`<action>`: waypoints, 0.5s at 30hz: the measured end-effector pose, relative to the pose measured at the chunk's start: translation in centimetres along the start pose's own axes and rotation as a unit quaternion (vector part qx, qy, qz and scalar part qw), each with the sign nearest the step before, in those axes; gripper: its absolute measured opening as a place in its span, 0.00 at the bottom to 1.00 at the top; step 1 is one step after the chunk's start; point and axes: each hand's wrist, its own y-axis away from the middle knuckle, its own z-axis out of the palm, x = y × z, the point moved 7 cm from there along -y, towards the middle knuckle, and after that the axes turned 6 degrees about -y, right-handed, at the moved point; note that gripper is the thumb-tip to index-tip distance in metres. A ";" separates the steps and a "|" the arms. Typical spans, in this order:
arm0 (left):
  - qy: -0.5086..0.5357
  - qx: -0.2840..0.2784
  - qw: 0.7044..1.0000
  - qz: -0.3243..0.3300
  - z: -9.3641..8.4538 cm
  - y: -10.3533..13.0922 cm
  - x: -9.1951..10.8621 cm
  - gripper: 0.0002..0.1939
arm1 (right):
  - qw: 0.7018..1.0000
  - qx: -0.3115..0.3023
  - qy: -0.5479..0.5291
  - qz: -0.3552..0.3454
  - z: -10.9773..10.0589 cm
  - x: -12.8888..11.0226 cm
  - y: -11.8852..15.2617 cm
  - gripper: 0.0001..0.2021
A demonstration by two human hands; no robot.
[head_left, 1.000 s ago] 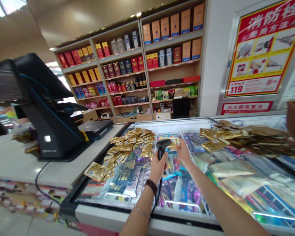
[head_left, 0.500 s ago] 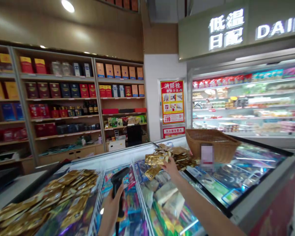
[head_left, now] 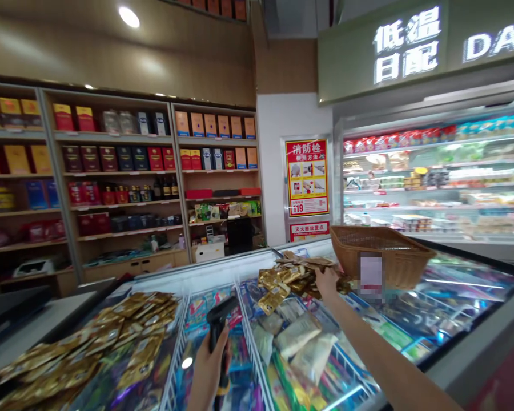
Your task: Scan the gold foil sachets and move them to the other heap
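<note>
A black barcode scanner is gripped in my left hand, its head tilted up to the right above the open chest freezer. My right hand reaches forward to the far pile of gold foil packets. Its fingers are closed on a packet at the pile's right side, next to the wicker basket. The fingertips are partly hidden by the hand itself. On the left, a larger heap of gold packets lies over the freezer goods.
White wire dividers split the freezer, which holds colourful bagged goods. The basket stands on the freezer's right part, with a blurred label in front. A counter lies at left. Shelves of boxes and a lit refrigerated case stand behind.
My right hand has moved right across the far pile, from the gold packets at its left toward the basket. The view has turned slightly left. My left hand still holds the scanner.
</note>
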 end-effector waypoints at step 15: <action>0.051 0.120 0.990 0.044 -13.3 -0.3 5.3 0.43 | 0.980 -0.097 -0.062 -0.161 17.2 -0.9 16.0 0.30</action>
